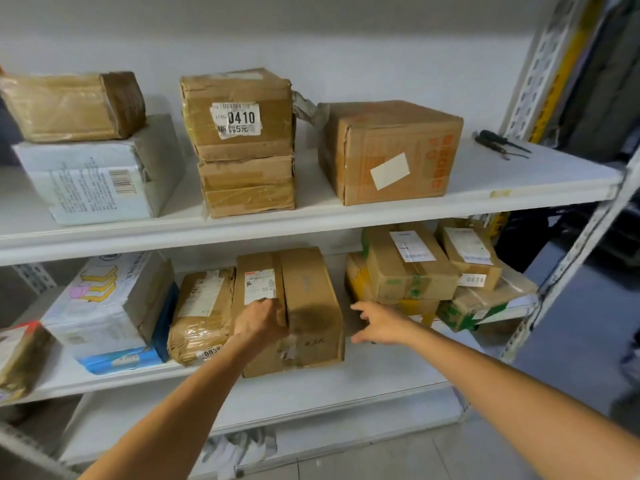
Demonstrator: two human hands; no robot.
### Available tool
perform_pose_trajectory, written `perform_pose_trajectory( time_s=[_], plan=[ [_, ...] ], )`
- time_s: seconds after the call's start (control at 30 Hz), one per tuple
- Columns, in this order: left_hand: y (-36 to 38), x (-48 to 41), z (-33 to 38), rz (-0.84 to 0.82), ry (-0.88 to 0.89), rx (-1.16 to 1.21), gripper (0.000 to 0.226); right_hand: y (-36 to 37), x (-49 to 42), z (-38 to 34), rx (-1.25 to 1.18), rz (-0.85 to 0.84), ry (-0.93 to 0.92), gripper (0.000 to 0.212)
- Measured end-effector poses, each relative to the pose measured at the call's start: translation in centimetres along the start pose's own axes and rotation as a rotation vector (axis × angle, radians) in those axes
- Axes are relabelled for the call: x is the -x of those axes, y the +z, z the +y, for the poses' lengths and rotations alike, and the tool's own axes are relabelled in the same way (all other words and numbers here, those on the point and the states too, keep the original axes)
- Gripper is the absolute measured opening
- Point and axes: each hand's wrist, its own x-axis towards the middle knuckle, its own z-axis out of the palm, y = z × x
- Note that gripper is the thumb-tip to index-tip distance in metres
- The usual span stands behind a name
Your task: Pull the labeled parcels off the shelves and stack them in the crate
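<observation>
Mid-frame on the lower shelf (381, 370), my L hand (263, 320) presses fairly flat atop the big labeled brown parcel (311, 299) to steady it, while my R hand (381, 323), fingers spread & empty, reaches just beside its right side, prob. to slide it out w/ both hands; crate not in view.

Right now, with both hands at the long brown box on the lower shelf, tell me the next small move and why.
Probably bring the right hand against the right side of the long brown box. The left hand rests on its top by the label, while the right is open just beside it, in the gap before the neighbouring stack. Two hands should slide it out squarely.
</observation>
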Motion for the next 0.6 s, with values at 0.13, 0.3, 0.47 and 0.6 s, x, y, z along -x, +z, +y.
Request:
perform_pose_trajectory(
  time_s=[0.13,0.3,0.47,0.6],
  plan=[
    [-0.5,-0.1,3.4,-0.021,0.103,0.015,0.055,-2.5,3.6,1.8,0.123,0.062,0.074,0.076],
    [-1.2,-0.3,7.1,-0.023,0.190,0.022,0.053,-6.2,7.7,4.4,0.281,0.144,0.164,0.052],
    [-0.8,0.3,9.8,-0.028,0.191,0.004,0.042,-9.1,9.6,7.1,0.375,0.196,0.197,0.038],
    [-0.7,0.0,11.7,-0.004,0.164,-0.026,0.035,-10.2,8.8,9.3,0.364,0.258,0.177,0.037]
  ],
)
